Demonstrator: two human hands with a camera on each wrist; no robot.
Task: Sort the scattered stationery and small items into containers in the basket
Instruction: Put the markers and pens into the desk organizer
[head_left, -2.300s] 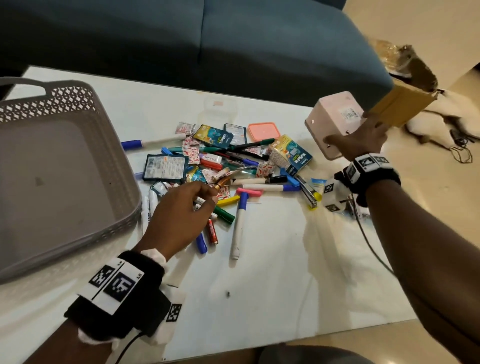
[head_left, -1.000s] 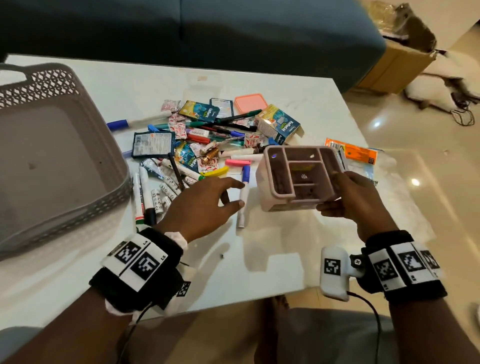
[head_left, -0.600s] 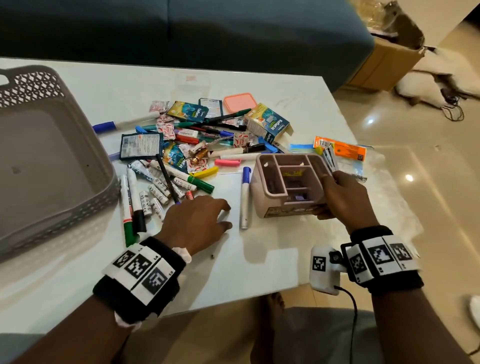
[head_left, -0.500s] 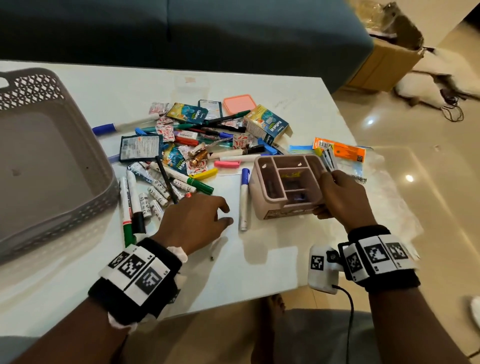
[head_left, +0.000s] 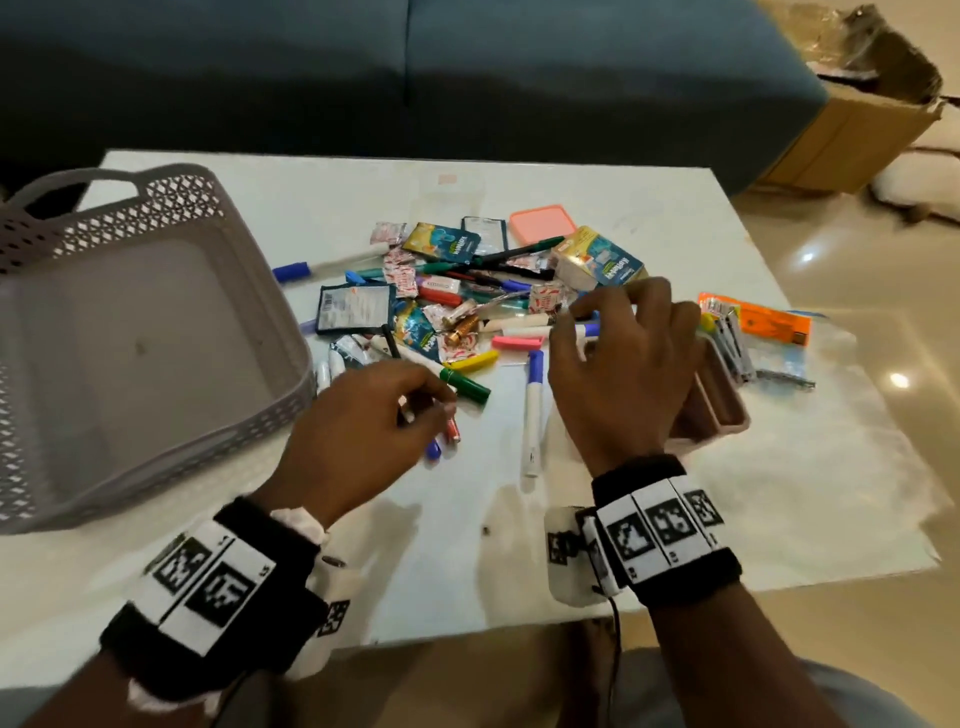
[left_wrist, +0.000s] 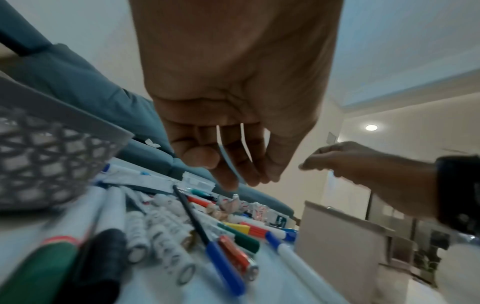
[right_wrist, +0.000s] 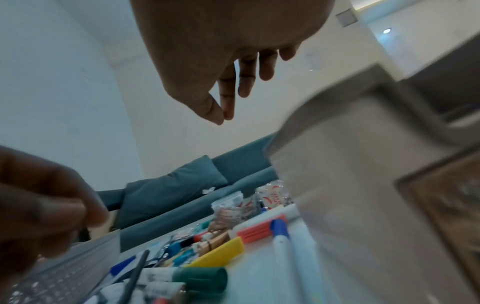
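A heap of markers, pens, batteries and small packets (head_left: 457, 306) lies mid-table. The grey basket (head_left: 182, 202) stands empty at the left. A pink organizer (head_left: 717, 395) with compartments sits on the table at the right, partly hidden by my right hand (head_left: 587, 317). That hand hovers over the heap's right side, thumb and forefinger tips together (right_wrist: 226, 111), holding nothing. My left hand (head_left: 426, 395) hangs over the near markers with loosely curled fingers (left_wrist: 241, 176), empty, just above a red battery (head_left: 452, 428). A white marker with a blue cap (head_left: 532, 410) lies between the hands.
An orange packet on a clear bag (head_left: 763, 325) lies at the table's right edge. A blue sofa (head_left: 467, 78) runs behind the table, a cardboard box (head_left: 857, 130) on the floor to its right. Bare tabletop (head_left: 467, 545) spreads in front of the heap.
My right hand has let go of the pink organizer, which now stands on the table, and has moved left over the heap. The left hand has lifted off the table above the near markers.
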